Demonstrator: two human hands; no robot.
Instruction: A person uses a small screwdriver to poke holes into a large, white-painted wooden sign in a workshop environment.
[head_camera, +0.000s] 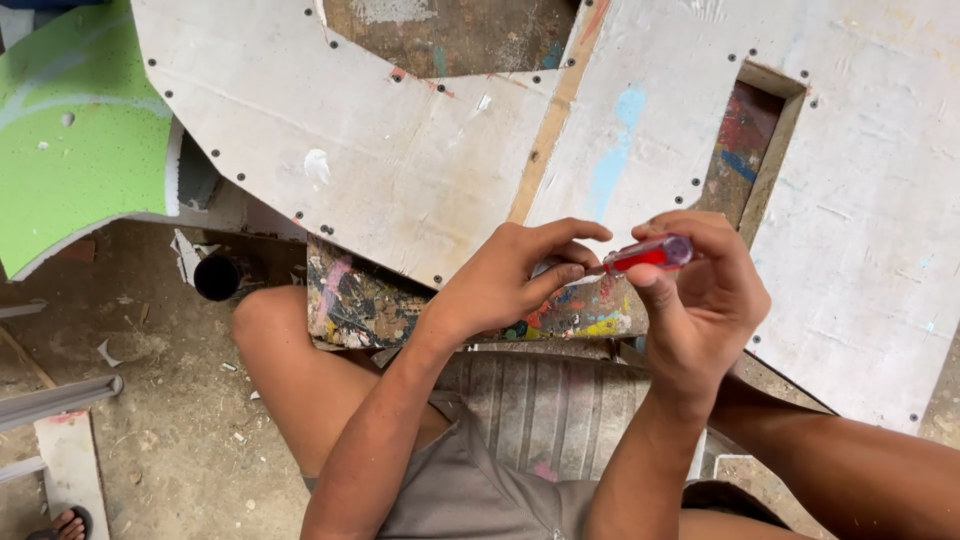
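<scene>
My right hand is closed around a small screwdriver with a clear red handle, held nearly level, handle end to the right. My left hand pinches its fingertips at the metal shaft end just left of the handle; what sits between those fingertips is too small to tell. Both hands hover over the near edge of a large white-painted board studded with dark screw heads.
A paint-splattered block sits under the board's edge. The board has a rectangular cutout and a top opening. A green curved panel lies left, a dark pipe end below it. The dirt floor holds debris and a metal bar.
</scene>
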